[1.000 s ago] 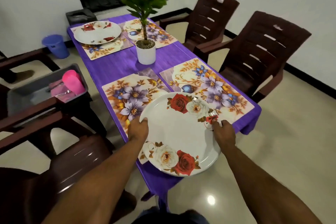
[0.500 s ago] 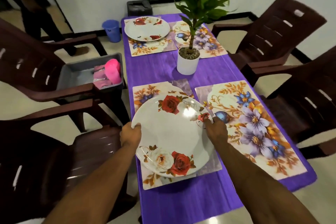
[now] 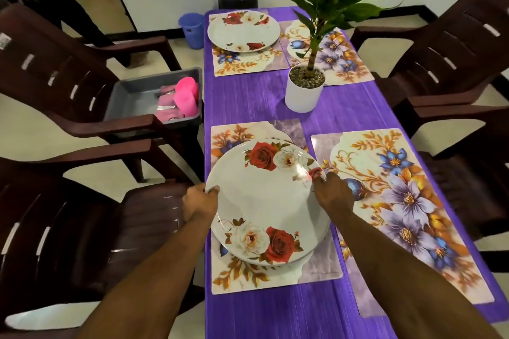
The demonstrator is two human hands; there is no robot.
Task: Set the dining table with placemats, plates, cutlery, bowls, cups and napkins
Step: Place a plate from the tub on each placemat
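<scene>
Purple ribbed tablecloth (image 3: 344, 110); both hands' fingers (image 3: 213, 189) grip round glossy plate (image 3: 264, 195).

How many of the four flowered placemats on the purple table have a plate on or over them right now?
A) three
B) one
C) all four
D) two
D: the far plate lies on the far left placemat, and both hands hold a second plate over the near left placemat; the two right placemats show none.
</scene>
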